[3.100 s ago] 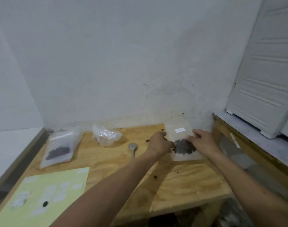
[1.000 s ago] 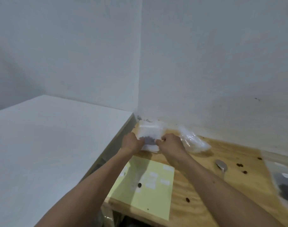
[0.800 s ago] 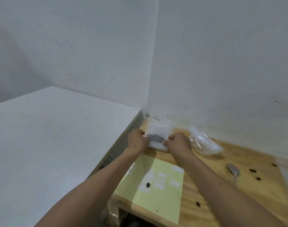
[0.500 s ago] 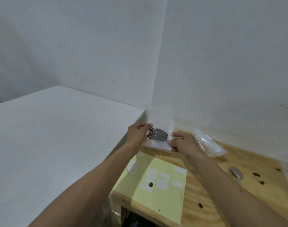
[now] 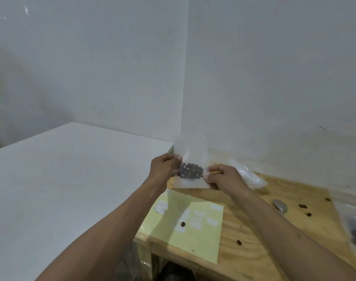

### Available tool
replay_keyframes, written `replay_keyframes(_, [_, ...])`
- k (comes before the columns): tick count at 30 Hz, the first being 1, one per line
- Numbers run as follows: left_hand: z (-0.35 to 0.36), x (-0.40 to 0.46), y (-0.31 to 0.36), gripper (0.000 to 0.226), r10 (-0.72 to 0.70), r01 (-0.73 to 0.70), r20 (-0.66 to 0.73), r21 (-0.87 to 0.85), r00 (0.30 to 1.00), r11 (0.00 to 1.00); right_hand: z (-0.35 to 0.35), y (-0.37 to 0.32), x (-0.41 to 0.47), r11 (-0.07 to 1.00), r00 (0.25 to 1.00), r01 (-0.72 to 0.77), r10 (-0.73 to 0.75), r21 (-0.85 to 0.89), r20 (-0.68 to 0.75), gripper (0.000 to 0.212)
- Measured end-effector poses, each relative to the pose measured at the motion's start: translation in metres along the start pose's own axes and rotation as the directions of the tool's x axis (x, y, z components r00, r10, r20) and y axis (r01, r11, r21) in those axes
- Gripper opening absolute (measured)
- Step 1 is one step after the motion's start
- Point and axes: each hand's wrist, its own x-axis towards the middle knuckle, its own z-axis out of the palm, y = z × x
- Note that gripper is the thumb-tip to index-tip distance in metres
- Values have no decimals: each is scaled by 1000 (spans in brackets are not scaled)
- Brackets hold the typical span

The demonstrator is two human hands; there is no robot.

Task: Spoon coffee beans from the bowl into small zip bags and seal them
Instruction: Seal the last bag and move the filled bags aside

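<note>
Clear plastic zip bag (image 5: 190, 159) stands upright above the wooden table (image 5: 274, 230), long axis vertical, beans (image 5: 191, 170) clustered low. Left hand (image 5: 165, 167) and right hand (image 5: 223, 178) pinch its 2 side edges.

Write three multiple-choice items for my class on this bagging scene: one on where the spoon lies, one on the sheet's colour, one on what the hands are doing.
1. Where does the spoon lie?
A. On the wooden table
B. On the white surface
C. Inside the bag

2. What colour is the paper sheet?
A. Blue
B. Pale yellow-green
C. Red

3. What are the two hands doing?
A. Resting flat
B. Holding the spoon
C. Holding up a zip bag of coffee beans

Answers: 1 A, it rests on wood at right. 2 B, plainly so. 3 C, left hand and right hand pinch its sides.
</note>
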Motion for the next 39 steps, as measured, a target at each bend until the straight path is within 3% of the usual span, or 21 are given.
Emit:
replay_keyframes(4, [-11,-6,3,14,46,-49,-60,-41,997,998,-1,-4,-12,997,999,22,-19,-78,43,23])
replay_keyframes(7, [-21,-13,7,14,111,-118,-115,-51,987,992,4,-5,-21,971,995,73,-56,-230,80,17])
replay_keyframes(14, [-52,-15,5,4,134,-146,-193,-52,972,988,43,-10,-39,766,956,244,-85,-595,282,13])
replay_keyframes(24, [-78,-16,-4,5,125,-146,-229,-78,966,986,105,-5,-43,672,924,327,-80,-665,374,24])
replay_keyframes(27, [-82,-17,-5,4,104,-127,-227,-85,968,988,115,-1,-42,597,942,306,-78,-742,325,11])
replay_keyframes(28, [-83,-17,-5,4,100,-123,-225,-89,969,988,117,1,-41,590,958,263,-64,-763,280,20])
replay_keyframes(31, [-83,-17,-6,5,95,-119,-218,-100,971,988,121,2,-43,617,975,183,-12,-765,223,39])
replay_keyframes(36, [-82,-16,-10,4,97,-118,-208,-90,973,989,123,3,-41,733,968,108,75,-672,238,26])
replay_keyframes(39, [-82,-16,-12,2,95,-113,-202,-79,975,990,120,7,-38,804,968,89,70,-587,243,32])
